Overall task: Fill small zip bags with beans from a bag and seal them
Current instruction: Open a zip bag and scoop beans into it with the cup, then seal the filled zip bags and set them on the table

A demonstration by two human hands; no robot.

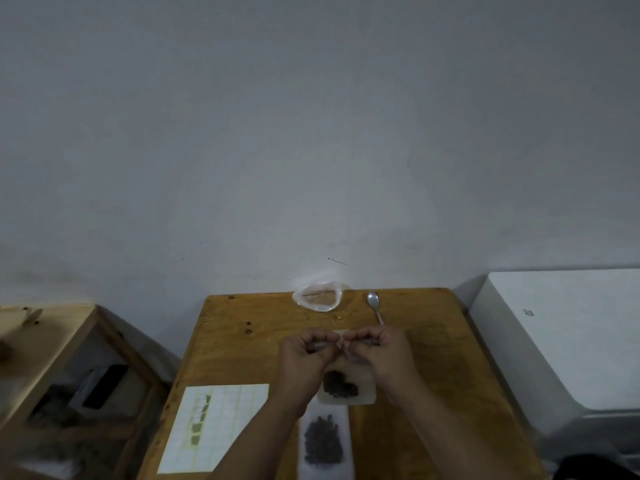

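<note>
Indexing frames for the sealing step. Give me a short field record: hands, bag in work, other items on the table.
left hand: pinches the top edge of the small zip bag
right hand: pinches the same top edge
small zip bag: dark beans in its near part; seal state unclear
second bag: holds dark beans, lies nearer the camera
spoon: far end of the table, bowl toward the wall
clear plastic bag: left of the spoon, mouth open
label sheet: left of the arms

Wooden table (242,358), gridded label sheet (221,427) on it, metal spoon (374,304) near the wall, white appliance (571,341) alongside
</note>
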